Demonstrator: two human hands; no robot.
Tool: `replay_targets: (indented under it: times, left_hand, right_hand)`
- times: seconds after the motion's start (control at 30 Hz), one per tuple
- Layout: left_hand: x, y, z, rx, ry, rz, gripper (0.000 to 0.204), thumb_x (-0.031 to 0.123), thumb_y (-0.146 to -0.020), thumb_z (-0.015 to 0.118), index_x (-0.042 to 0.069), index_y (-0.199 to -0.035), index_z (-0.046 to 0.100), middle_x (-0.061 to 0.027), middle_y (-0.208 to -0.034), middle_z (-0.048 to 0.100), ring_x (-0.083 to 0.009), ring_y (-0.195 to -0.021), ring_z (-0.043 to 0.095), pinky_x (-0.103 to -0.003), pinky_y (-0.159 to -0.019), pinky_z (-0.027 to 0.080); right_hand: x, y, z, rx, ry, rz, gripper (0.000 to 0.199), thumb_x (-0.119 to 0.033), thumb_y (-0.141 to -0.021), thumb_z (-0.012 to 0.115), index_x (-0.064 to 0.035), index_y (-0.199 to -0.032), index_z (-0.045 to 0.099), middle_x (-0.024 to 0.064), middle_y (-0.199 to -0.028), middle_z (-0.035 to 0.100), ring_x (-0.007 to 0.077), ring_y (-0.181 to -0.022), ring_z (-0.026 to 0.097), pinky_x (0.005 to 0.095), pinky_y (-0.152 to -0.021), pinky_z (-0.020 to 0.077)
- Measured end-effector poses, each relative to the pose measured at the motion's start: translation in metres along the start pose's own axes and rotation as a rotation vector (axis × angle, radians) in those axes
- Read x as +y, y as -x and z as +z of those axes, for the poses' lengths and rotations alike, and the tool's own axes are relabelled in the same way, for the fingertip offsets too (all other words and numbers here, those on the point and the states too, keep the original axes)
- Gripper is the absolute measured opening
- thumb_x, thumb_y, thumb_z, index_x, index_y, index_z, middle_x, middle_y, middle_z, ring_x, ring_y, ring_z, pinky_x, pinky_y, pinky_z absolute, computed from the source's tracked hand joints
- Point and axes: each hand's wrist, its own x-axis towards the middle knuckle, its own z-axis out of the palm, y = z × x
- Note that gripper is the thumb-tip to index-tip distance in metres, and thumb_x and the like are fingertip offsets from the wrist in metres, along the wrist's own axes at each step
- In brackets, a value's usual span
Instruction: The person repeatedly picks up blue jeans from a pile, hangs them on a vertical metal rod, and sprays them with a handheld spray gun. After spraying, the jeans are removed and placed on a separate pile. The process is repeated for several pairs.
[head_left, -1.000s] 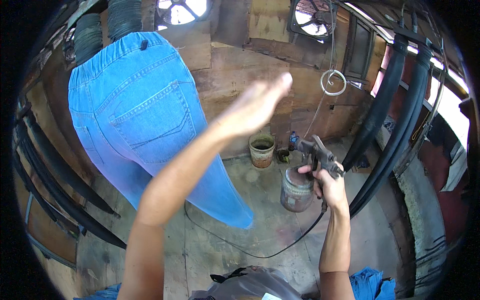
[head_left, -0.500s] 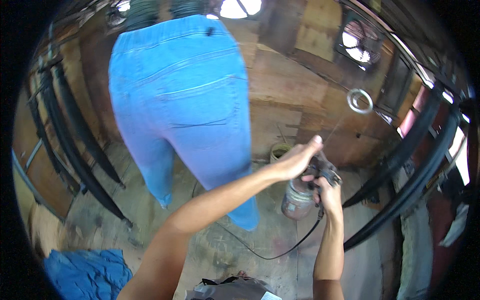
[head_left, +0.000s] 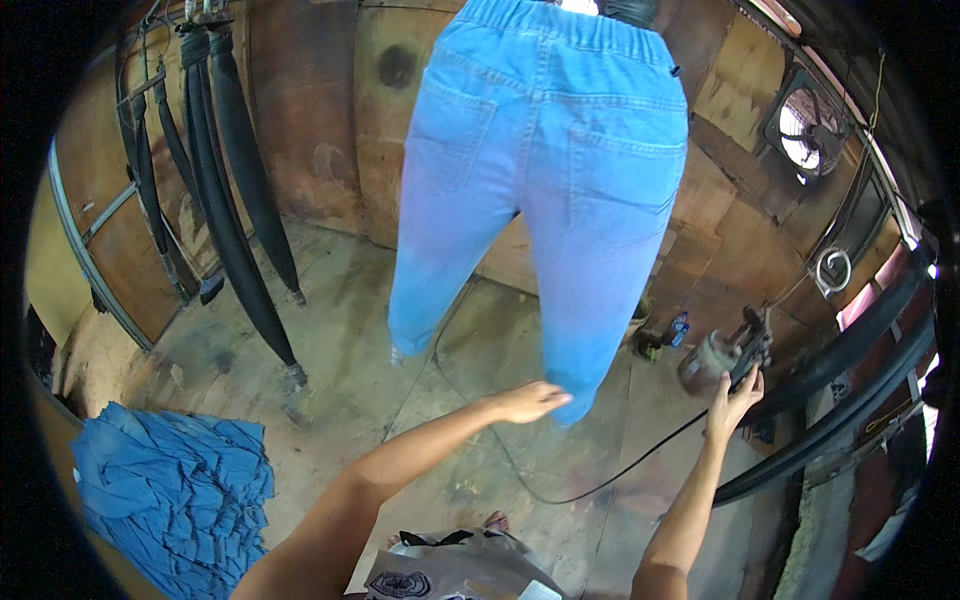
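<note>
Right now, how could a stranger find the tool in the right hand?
Start at the inflated light blue denim jeans hanging in the middle. Look low to their right, where the right hand grips a dark metal spray gun. Only it has a grey cup and a black hose.

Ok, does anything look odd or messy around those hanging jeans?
Yes. The hanging jeans fade from blue to a purplish tint toward the leg ends. A black hose trails loose across the stained floor, and blue garments lie heaped at lower left.
</note>
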Motion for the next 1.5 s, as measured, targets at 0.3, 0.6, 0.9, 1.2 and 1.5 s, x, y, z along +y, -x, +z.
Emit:
replay_targets:
  times: [0.3, 0.6, 0.9, 1.2, 1.5]
  left_hand:
    - [-0.353, 0.494, 0.203, 0.030, 0.182, -1.215, 0.048, 0.043, -0.096, 0.055, 0.002, -0.116, 0.068, -0.0222, -0.118, 0.068, -0.0392, -0.109, 0.065, -0.048, -0.093, 0.050]
    - [-0.316, 0.673, 0.266, 0.140, 0.657, -1.472, 0.036, 0.035, -0.092, 0.057, 0.005, -0.105, 0.070, -0.0207, -0.108, 0.070, -0.0356, -0.101, 0.066, -0.048, -0.088, 0.051]
    - [-0.355, 0.458, 0.249, 0.199, 0.022, -0.663, 0.022, 0.023, -0.088, 0.057, 0.005, -0.084, 0.070, -0.0183, -0.082, 0.069, -0.0300, -0.080, 0.067, -0.048, -0.074, 0.051]
    - [-0.271, 0.279, 0.122, 0.600, 0.574, -0.254, 0.028, 0.024, -0.104, 0.053, 0.003, -0.096, 0.071, -0.0063, -0.081, 0.071, -0.0148, -0.074, 0.064, -0.032, -0.069, 0.051]
    - [-0.326, 0.634, 0.264, -0.188, 0.825, -0.616, 0.067, 0.046, -0.095, 0.060, 0.006, -0.146, 0.042, -0.0147, -0.147, 0.046, -0.0185, -0.129, 0.048, -0.040, -0.109, 0.035]
  right_hand:
    - [0.002, 0.504, -0.134, -1.650, 0.305, 0.153, 0.034, -0.029, -0.101, 0.052, 0.0011, -0.101, 0.068, 0.0277, -0.096, 0.065, 0.0408, -0.092, 0.060, 0.0527, -0.084, 0.0473]
    - [-0.059, 0.587, -0.164, -1.840, 0.182, 0.553, 0.031, -0.028, -0.096, 0.055, -0.0010, -0.095, 0.071, 0.0220, -0.090, 0.070, 0.0347, -0.085, 0.066, 0.0480, -0.076, 0.0516]
    - [-0.051, 0.538, -0.064, -1.344, 0.049, 0.647, 0.029, -0.028, -0.091, 0.059, -0.0030, -0.088, 0.073, 0.0162, -0.084, 0.074, 0.0285, -0.078, 0.073, 0.0433, -0.067, 0.0559]
    - [-0.234, 0.361, -0.003, -1.088, -0.396, 0.265, 0.034, -0.024, -0.098, 0.054, -0.0057, -0.126, 0.058, 0.0232, -0.076, 0.069, 0.0390, -0.066, 0.067, 0.0492, -0.063, 0.0538]
    - [-0.328, 0.007, -0.029, -0.295, 0.053, -0.522, 0.087, -0.004, -0.083, 0.058, -0.0147, -0.161, 0.021, 0.0142, -0.062, 0.061, 0.0290, -0.049, 0.061, 0.0450, -0.048, 0.0510]
